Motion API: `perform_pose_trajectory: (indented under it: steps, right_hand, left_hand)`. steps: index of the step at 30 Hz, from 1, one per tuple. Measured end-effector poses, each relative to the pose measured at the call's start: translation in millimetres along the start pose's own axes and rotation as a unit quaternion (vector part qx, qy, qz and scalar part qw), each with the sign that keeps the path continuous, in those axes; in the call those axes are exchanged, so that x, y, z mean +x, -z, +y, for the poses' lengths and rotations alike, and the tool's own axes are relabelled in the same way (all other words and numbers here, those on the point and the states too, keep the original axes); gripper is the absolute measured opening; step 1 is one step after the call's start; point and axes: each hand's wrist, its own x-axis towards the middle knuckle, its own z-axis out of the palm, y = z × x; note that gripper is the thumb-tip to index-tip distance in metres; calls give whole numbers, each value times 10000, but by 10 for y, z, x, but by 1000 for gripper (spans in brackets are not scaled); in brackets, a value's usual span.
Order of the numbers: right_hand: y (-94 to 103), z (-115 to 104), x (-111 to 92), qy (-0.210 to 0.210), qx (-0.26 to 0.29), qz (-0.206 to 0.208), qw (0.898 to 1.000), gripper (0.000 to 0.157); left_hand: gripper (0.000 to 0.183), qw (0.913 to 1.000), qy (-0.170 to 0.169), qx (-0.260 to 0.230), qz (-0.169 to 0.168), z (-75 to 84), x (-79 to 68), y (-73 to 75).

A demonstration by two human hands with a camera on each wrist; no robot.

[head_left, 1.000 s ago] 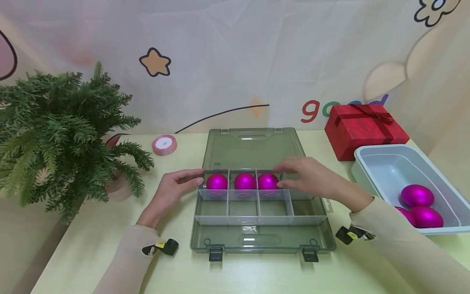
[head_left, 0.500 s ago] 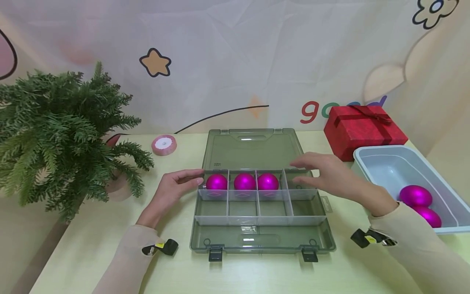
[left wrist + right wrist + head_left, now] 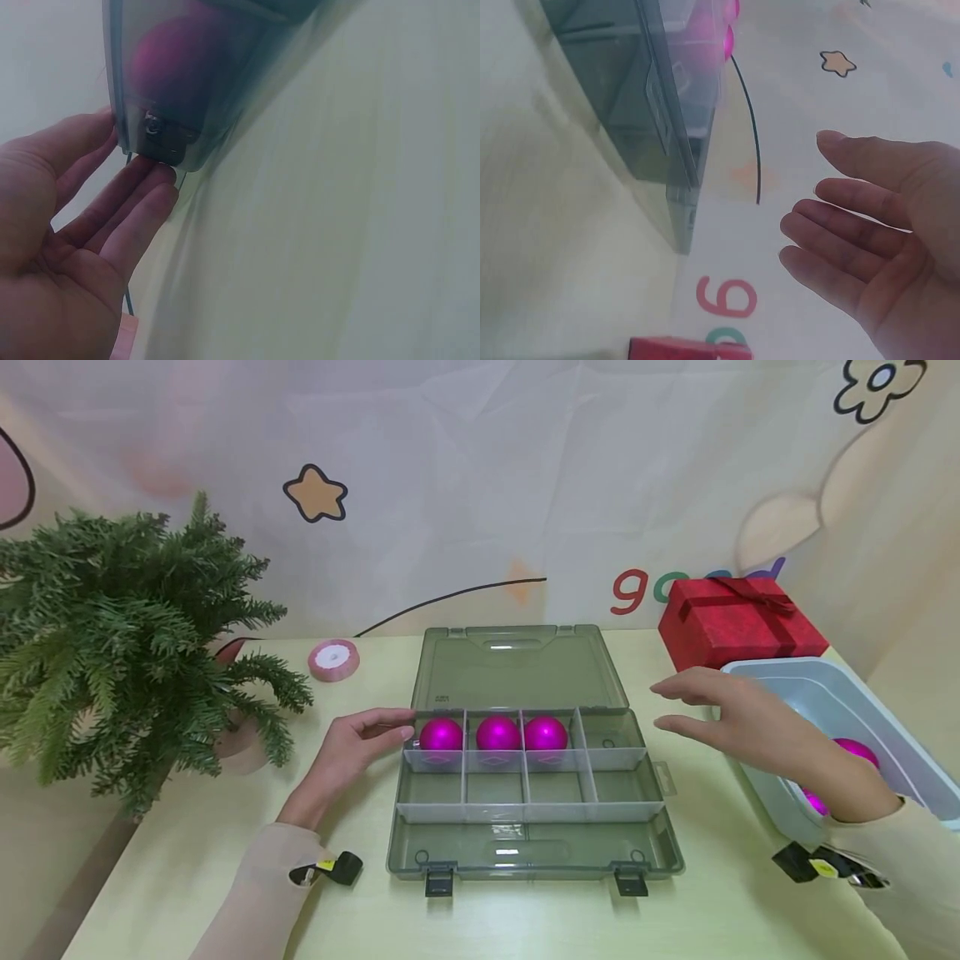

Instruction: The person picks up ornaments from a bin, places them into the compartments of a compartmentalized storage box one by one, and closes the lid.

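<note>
A translucent grey-green divider box point(image 3: 536, 856) lies with its lid point(image 3: 521, 668) folded back. In its rear row, a magenta bauble point(image 3: 441, 734), a second bauble point(image 3: 498, 734) and a third bauble point(image 3: 546, 734) each sit in their own compartment. My left hand point(image 3: 352, 756) touches the box's rear left corner, thumb and fingertips at the wall, fingers fairly straight. To the right of the box, my right hand point(image 3: 757, 727) hovers with fingers extended, thumb apart and nothing in it. Its forearm side overlaps the pale blue basin point(image 3: 892, 710), where magenta baubles point(image 3: 858, 750) are partly hidden by the hand.
A red gift box point(image 3: 738, 622) with a ribbon stands behind the basin. At the left, an artificial fir tree point(image 3: 127, 643) spreads its branches over the table edge. A pink ribbon roll point(image 3: 333, 660) lies near the backdrop. Two black latches point(image 3: 439, 883) stick out at the box's front.
The right hand has left the third bauble in its compartment and moved right, past the box toward the basin. The left hand stays at the corner of the box.
</note>
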Motion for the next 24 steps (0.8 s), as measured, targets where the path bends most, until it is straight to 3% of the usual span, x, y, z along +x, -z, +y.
perform_pose_trajectory:
  steps: [11,16,24]
  right_hand:
    - [245,234,-262,481,-718,920,9920,47]
    - [327,267,-368,63,-327,1007,9944,45]
    - [385,339,-506,-439,-237,882,9949,45]
  left_hand:
    - [29,9971,-416,629,-94,70,7,-22]
    - [30,9944,-595,851,-170,110,10,-28]
    - [31,9878,-861,1287,-172,135,-9,-46]
